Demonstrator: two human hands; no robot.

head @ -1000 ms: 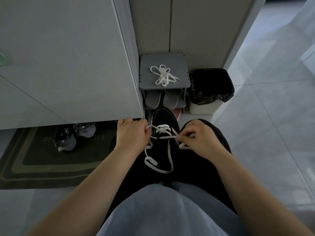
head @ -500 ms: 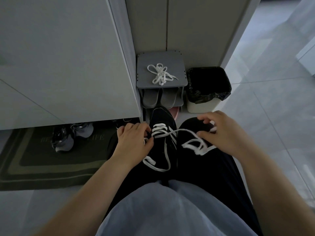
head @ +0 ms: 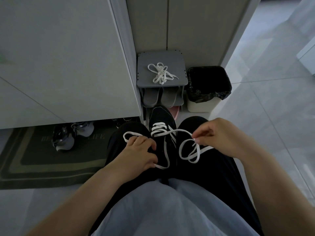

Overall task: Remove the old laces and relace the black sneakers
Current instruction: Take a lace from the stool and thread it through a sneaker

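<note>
A black sneaker (head: pixel 162 120) with white side stripes lies between my knees, toe pointing away, with a white lace (head: pixel 172 132) through its front eyelets. My left hand (head: pixel 138 150) rests on the sneaker's left side and holds the lace's left strand, which loops out over my left knee. My right hand (head: pixel 219 137) is over my right knee and pinches the right strand, whose slack coils on my trouser leg. A bundle of white laces (head: pixel 161 73) lies on the grey shoe rack (head: pixel 144 65) ahead.
Grey slippers (head: pixel 160 97) sit under the rack top. A bin with a black liner (head: pixel 208 87) stands to its right. White cabinet doors (head: pixel 68 57) fill the left; beneath them a dark doormat (head: pixel 34 164) holds grey sneakers (head: pixel 68 135). Pale floor tiles (head: pixel 272 99) lie right.
My right hand drew the right strand out to the right from the sneaker, then held over my right knee. My left hand slid down the sneaker's left side, and a loop now shows above it.
</note>
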